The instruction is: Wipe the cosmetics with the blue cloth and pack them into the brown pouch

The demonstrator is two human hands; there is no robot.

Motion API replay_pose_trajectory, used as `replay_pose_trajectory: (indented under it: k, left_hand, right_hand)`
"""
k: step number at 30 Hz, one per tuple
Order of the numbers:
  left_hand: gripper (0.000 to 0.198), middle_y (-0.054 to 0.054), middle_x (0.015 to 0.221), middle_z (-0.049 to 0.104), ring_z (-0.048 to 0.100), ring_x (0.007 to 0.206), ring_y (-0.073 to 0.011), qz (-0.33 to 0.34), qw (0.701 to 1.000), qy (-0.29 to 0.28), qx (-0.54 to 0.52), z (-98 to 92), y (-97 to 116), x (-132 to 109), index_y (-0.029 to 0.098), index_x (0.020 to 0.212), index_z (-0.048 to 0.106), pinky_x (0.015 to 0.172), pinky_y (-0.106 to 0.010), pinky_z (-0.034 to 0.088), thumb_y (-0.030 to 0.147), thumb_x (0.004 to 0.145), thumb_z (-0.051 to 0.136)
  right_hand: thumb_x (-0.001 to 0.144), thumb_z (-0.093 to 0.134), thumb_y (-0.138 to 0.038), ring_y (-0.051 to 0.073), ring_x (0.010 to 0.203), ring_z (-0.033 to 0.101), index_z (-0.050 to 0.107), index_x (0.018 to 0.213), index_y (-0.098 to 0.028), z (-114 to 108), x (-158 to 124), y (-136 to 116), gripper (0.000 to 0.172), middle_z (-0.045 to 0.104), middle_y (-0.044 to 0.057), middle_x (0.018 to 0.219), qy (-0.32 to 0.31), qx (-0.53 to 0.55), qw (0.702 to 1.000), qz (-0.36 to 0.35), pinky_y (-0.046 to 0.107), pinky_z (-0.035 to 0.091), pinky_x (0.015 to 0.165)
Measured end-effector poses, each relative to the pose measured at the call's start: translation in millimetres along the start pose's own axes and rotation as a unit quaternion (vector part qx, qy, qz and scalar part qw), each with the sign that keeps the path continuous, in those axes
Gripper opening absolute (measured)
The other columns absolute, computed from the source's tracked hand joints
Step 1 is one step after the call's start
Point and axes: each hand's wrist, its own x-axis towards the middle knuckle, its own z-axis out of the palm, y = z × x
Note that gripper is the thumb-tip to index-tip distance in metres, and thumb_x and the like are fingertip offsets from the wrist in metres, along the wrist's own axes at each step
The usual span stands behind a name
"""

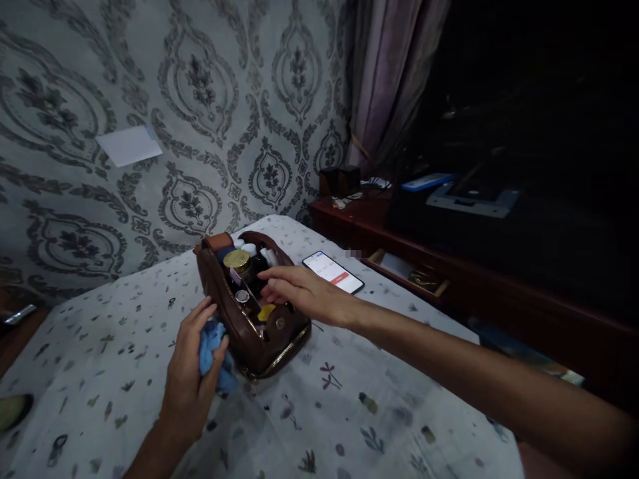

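A brown zippered toiletry bag (237, 326) lies unzipped on the patterned sheet. Inside it I see a gold-lidded jar (236, 261), white-capped bottles (249, 249), a small round silver cap (242, 297) and a yellow item (266, 312). My left hand (192, 362) is by the bag's near left side, with a crumpled blue cloth (211, 346) between thumb and fingers. Over the bag's opening reaches my right hand (304, 293), index finger stretched out and the other fingers slightly bent; nothing shows in its grasp. The lower fingertips dip into the bag's shadow.
Beyond my right wrist a phone (333, 271) with a lit screen lies on the bed sheet (359, 426). To the right stands a dark red desk (359, 211) with a partly open drawer (414, 274). Patterned wallpaper (200, 73) backs the bed.
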Motion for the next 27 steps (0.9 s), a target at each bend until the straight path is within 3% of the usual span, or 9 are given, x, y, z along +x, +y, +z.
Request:
replay_pose_trajectory:
  k: [5,8,11,14,17,20,27]
  left_hand:
    - [0.038,-0.012,0.136,0.059,0.055,0.129,-0.0261,-0.028,0.999,-0.002,0.024,-9.1,-10,-10,0.023,0.130,0.053,0.107,-0.041,0.047,0.040,0.096,0.051]
    - [0.036,-0.009,0.119,0.069,0.068,0.109,-0.0245,-0.063,0.997,-0.029,0.045,-18.8,-24,-22,0.023,0.122,0.058,0.090,-0.034,0.056,0.046,0.095,0.050]
    - [0.035,-0.004,0.097,0.075,0.073,0.082,-0.0211,-0.113,0.988,-0.077,0.065,-28.3,-39,-37,0.024,0.110,0.064,0.070,-0.028,0.057,0.051,0.096,0.047]
    - [0.035,-0.004,0.094,0.076,0.073,0.084,-0.0211,-0.112,0.984,-0.098,0.097,-36.8,-52,-52,0.022,0.102,0.066,0.076,-0.029,0.057,0.048,0.098,0.043]
    - [0.031,-0.008,0.104,0.074,0.071,0.096,-0.0219,-0.103,0.969,-0.121,0.189,-47.4,-65,-65,0.019,0.106,0.065,0.085,-0.031,0.055,0.036,0.100,0.039]
    - [0.028,-0.009,0.111,0.071,0.066,0.104,-0.0225,-0.149,0.938,-0.149,0.277,-63.8,-79,-71,0.019,0.111,0.063,0.089,-0.033,0.053,0.024,0.098,0.039]
    - [0.037,-0.011,0.121,0.063,0.055,0.117,-0.0277,-0.271,0.871,-0.092,0.398,-114.5,-102,-73,0.020,0.121,0.060,0.090,-0.038,0.052,0.008,0.089,0.044]
  right_hand:
    - [0.097,0.048,-0.023,0.016,0.077,0.068,0.074,0.092,-0.014,-6,-23,0,0.028,0.075,0.005,0.082,-0.017,-0.069,0.996,-0.049,0.025,0.048,0.069]
    - [0.097,0.049,-0.024,0.016,0.076,0.067,0.073,0.099,-0.017,-2,-37,4,0.025,0.075,0.004,0.087,0.049,-0.103,0.991,-0.072,0.025,0.047,0.066]
    - [0.097,0.049,-0.023,0.019,0.088,0.068,0.069,0.106,-0.019,11,-51,9,0.022,0.074,0.007,0.098,0.153,-0.123,0.968,-0.159,0.031,0.052,0.076]
    - [0.097,0.049,-0.016,0.020,0.088,0.069,0.066,0.110,-0.019,33,-64,12,0.021,0.074,0.008,0.094,0.181,-0.132,0.939,-0.261,0.033,0.055,0.078]
    - [0.095,0.051,-0.009,0.018,0.076,0.069,0.063,0.117,-0.021,62,-72,19,0.028,0.074,0.006,0.085,0.096,-0.155,0.931,-0.316,0.030,0.055,0.068]
    - [0.095,0.051,-0.011,0.018,0.071,0.071,0.062,0.119,-0.022,96,-71,31,0.029,0.076,0.005,0.083,0.011,-0.143,0.926,-0.349,0.029,0.056,0.067]
    - [0.096,0.050,-0.022,0.020,0.078,0.075,0.071,0.105,-0.021,152,-41,36,0.023,0.078,0.008,0.090,-0.111,-0.068,0.959,-0.252,0.030,0.059,0.071]
